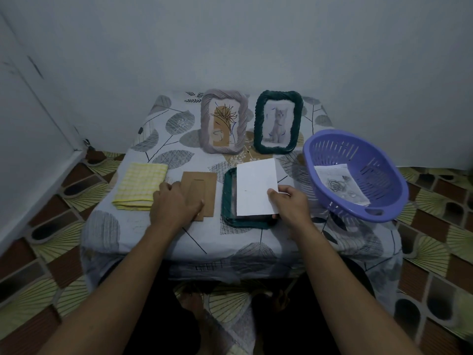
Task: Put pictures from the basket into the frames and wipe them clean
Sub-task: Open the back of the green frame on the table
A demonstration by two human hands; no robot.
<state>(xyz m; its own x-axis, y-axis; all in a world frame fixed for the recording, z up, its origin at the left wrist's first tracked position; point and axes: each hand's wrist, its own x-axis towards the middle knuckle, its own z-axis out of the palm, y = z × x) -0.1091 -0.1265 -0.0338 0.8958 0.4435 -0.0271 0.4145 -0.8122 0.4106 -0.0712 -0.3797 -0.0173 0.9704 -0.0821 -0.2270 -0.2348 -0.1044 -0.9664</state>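
A dark green frame [227, 201] lies face down in the middle of the small table. Over it my right hand [289, 206] pinches a picture [256, 188] by its lower right corner, white back side up. My left hand [174, 204] rests on the brown cardboard frame backing [202, 188] to the left of the frame, fingers laid over it. A purple basket [358, 175] at the right holds one more picture [340, 185] of a rose. A folded yellow checked cloth [140, 185] lies at the left.
Two filled frames stand at the back of the table: a pale mauve one [225, 121] with a plant drawing and a dark green one [279, 121] with a cat picture. The table [179, 139] is covered by a leaf-patterned cloth; walls close in behind and to the left.
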